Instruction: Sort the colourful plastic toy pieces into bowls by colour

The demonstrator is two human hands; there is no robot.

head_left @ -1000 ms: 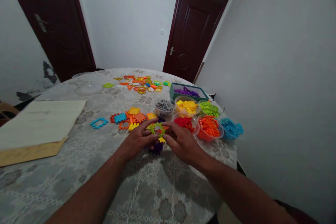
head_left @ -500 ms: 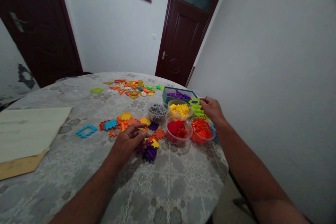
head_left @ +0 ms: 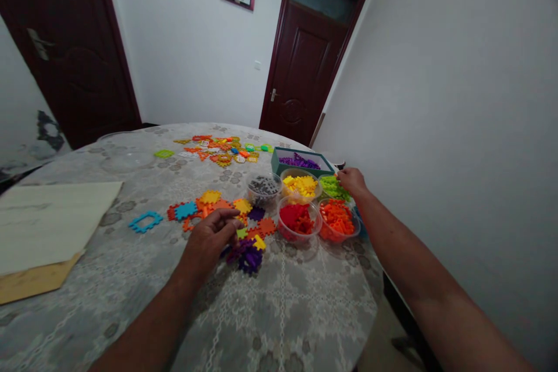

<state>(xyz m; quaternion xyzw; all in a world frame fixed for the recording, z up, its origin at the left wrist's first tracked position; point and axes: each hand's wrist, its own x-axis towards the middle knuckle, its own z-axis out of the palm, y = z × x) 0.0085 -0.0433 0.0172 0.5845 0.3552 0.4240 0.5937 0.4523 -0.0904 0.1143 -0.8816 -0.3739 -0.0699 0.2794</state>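
Observation:
My left hand [head_left: 213,236] hangs over a cluster of toothed plastic building pieces, its index finger stretched and the thumb apart from it. Just under its fingers lie purple gear-like pieces [head_left: 250,258] and a small yellow piece [head_left: 259,243]. At the far right, my right hand [head_left: 352,179] is at the back edge of a clear tub of lime-green pieces [head_left: 333,187]. Its fingers are bunched together; what they hold, if anything, is hidden. Beside that tub are tubs of yellow pieces [head_left: 300,186], red pieces [head_left: 297,218], orange pieces [head_left: 336,217] and grey pieces [head_left: 263,185].
A dark green box [head_left: 279,167] with purple pieces stands behind the tubs. More mixed pieces [head_left: 222,147] lie scattered at the far side. A blue frame piece [head_left: 145,221] rests left of the cluster, and pale sheets [head_left: 52,221] lie on the patterned tablecloth [head_left: 283,308].
A green ring-shaped piece was at my right fingertips above the green tub; it no longer shows there. The right hand is slightly lower. My left hand has stayed in place.

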